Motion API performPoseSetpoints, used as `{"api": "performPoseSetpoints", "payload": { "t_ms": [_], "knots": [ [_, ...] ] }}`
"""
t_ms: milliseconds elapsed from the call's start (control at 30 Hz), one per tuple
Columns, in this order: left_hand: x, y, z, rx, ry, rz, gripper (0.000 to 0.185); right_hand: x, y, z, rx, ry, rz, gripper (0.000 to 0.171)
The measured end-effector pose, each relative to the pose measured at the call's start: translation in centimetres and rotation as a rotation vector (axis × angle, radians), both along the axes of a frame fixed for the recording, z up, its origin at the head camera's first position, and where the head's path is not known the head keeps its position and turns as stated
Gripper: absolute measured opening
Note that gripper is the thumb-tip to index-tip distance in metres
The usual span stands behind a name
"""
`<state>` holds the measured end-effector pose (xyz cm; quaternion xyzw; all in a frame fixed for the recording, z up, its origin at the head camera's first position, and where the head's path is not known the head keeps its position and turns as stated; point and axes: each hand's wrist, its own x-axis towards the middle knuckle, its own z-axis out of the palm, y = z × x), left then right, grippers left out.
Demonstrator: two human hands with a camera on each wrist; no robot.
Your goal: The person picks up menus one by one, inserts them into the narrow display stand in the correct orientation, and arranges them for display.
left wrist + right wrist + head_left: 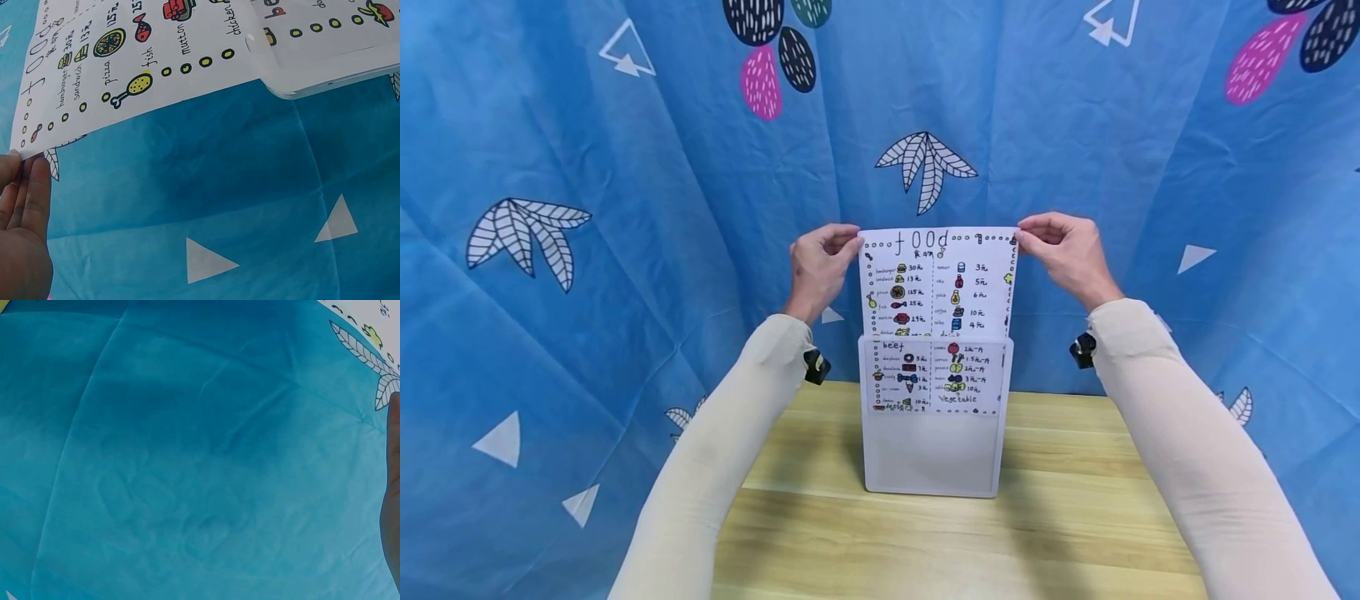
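A hand-drawn paper food menu [934, 287] stands upright in the head view, its lower half inside a clear, white-edged display holder [932, 457]. The upper half sticks out above the holder's top edge. At the sheet's top left corner my left hand [820, 268] pinches the paper between thumb and fingers. My right hand [1072, 257] pinches the top right corner the same way. The left wrist view shows the menu [87, 81] running into the holder [312, 81], with the left hand [25, 231] at its corner. Only a sliver of the right hand [392, 487] shows in the right wrist view.
The holder stands on a light wood-grain table [820, 525]. Close behind and to the left hangs a blue curtain [737, 167] with leaf and triangle prints. Both forearms in pale sleeves reach in from the front, one on each side of the holder.
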<state>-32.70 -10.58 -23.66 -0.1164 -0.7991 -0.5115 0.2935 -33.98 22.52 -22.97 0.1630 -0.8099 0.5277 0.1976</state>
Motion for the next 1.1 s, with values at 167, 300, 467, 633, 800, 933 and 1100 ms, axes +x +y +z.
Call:
{"api": "performPoseSetpoints", "payload": {
  "t_ms": [167,300,467,633,800,933,1100],
  "knots": [
    [-0.08,0.0,-0.12,0.012,0.011,-0.004,0.02,0.05,0.02,-0.04,0.002,-0.009,0.0,0.028],
    [0.02,-0.01,-0.12,0.004,0.01,-0.005,0.021,0.11,0.11,-0.11,0.016,-0.017,-0.009,0.029],
    [0.07,0.0,-0.13,-0.006,-0.007,-0.007,0.022,0.13,0.13,-0.17,0.026,-0.023,-0.017,0.029],
    [0.06,-0.04,-0.17,-0.01,0.001,-0.006,0.022,0.11,0.07,-0.17,0.029,-0.026,-0.014,0.029],
    [0.17,-0.02,-0.29,-0.016,-0.013,-0.002,0.021,0.16,0.08,-0.35,0.044,-0.04,-0.021,0.03],
    [0.27,0.03,-0.44,-0.021,-0.031,-0.001,0.022,0.18,0.11,-0.57,0.045,-0.044,-0.019,0.03],
    [0.33,-0.03,-0.67,-0.025,-0.037,0.002,0.023,0.14,0.12,-0.8,0.037,-0.041,-0.01,0.029]
  ]
}}
